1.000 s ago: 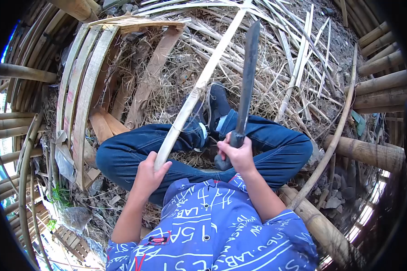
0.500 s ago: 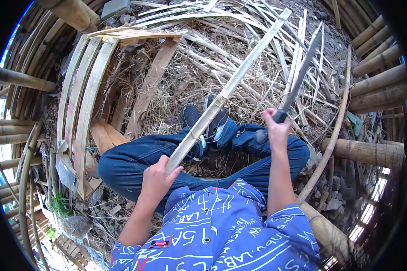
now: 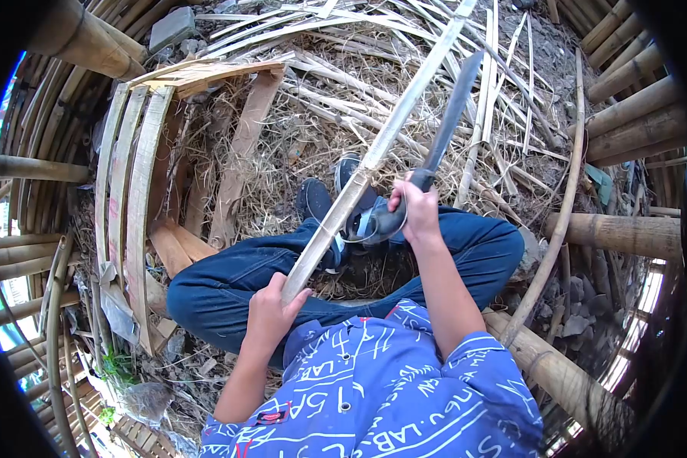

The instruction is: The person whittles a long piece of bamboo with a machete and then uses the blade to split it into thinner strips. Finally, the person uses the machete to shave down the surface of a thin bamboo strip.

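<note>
My left hand (image 3: 270, 311) is closed round the near end of a long split bamboo strip (image 3: 342, 210), which slants away up and to the right. A node shows about midway along it. In my right hand (image 3: 418, 210) is the black handle of a machete (image 3: 452, 114), its long dark blade pointing up and slightly right. The blade lies to the right of the strip, with a gap between them near the handle. My fingers partly cover the handle. Both hands are above my crossed legs (image 3: 229, 286).
A slatted wooden crate (image 3: 139, 191) lies on its side at the left. Split bamboo strips (image 3: 343, 95) and shavings cover the ground ahead. Bamboo poles (image 3: 626, 235) form walls on both sides, and a curved pole (image 3: 569, 206) lies at the right.
My right hand has brought the machete leftward, closer to the bamboo strip. My left hand keeps its hold on the strip's near end. The view has shifted slightly.
</note>
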`<state>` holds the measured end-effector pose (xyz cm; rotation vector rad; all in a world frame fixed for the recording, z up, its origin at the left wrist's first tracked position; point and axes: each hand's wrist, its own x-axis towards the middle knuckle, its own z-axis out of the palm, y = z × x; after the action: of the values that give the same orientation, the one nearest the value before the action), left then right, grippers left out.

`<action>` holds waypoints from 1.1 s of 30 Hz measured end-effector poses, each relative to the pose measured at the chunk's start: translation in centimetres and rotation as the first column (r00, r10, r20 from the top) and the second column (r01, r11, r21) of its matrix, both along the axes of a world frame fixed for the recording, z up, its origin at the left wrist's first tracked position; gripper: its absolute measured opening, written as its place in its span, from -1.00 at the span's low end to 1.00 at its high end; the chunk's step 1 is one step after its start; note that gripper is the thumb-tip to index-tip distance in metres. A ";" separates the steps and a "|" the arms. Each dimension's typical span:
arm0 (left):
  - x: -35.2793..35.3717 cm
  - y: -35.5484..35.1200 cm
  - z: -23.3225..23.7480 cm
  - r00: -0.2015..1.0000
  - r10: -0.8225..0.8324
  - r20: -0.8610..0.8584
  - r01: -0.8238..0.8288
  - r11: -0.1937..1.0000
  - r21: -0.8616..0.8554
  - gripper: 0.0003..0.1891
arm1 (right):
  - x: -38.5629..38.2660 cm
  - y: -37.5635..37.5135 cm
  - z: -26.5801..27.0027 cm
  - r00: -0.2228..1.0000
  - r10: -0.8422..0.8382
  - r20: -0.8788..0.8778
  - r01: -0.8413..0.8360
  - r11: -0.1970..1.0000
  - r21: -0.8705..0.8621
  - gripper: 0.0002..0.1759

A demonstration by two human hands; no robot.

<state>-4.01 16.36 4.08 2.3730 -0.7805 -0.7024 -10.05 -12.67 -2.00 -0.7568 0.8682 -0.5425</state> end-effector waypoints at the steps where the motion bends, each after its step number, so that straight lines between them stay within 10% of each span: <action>1: 0.1 0.0 0.0 1.000 0.007 -0.029 -0.007 1.000 0.000 -0.60 | -0.2 -0.5 -0.5 0.999 -0.014 0.048 0.013 1.000 0.028 -0.85; 22: 1.7 1.5 0.9 0.982 0.124 -0.141 -0.116 0.991 0.068 -0.63 | -5.3 -12.3 -0.9 0.984 -0.179 0.017 0.179 0.969 -0.170 -0.79; 29: 0.3 -0.8 0.5 1.000 -0.028 0.008 0.028 0.999 0.043 -0.61 | -8.0 -14.0 -3.4 0.910 -0.165 -0.381 -0.057 0.860 -0.508 -0.59; 33: 0.2 -2.5 0.0 0.940 0.034 -0.340 -0.026 0.999 0.026 -0.77 | -8.5 -10.9 -0.9 0.783 -0.186 -0.593 -0.323 0.694 -0.643 -0.51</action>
<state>-3.83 13.84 4.12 2.1900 -0.5871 -1.0768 -18.57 -23.61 -2.87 -1.7842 1.2443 -0.5688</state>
